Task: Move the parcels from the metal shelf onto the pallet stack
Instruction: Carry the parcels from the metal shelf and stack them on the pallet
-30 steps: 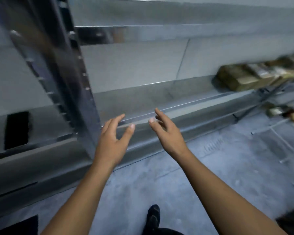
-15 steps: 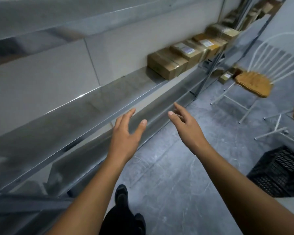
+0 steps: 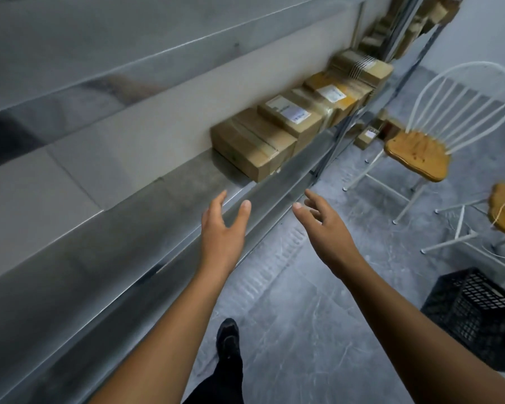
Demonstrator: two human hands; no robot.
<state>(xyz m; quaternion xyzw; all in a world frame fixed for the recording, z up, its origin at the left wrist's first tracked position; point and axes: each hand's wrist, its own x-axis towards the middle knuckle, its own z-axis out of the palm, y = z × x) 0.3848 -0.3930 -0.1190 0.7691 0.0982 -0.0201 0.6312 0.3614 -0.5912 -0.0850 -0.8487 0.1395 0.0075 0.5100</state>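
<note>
Cardboard parcels [image 3: 330,96] stand in a row on the metal shelf [image 3: 123,237], touching one another and pushed back against the wall [image 3: 146,132]. At least two carry white labels on top. The nearest parcel [image 3: 252,147] is taped and closes the near end of the row, and the shelf board on this side of it is bare steel.

Both arms reach forward over the shelf's front edge. The left hand [image 3: 220,231] hangs above that edge with fingers spread wide and holds nothing. The right hand [image 3: 324,225] is beside it over the floor [image 3: 298,330], fingers also loose and apart, also with nothing in it. Neither hand touches a parcel, and the nearest one lies just beyond the fingertips.

A black plastic crate [image 3: 475,313] stands on the floor at lower right. What is inside it cannot be made out. A white wire chair [image 3: 417,153] with a wooden seat stands past the shelf's end, with a small box [image 3: 368,137] on the floor near it.
</note>
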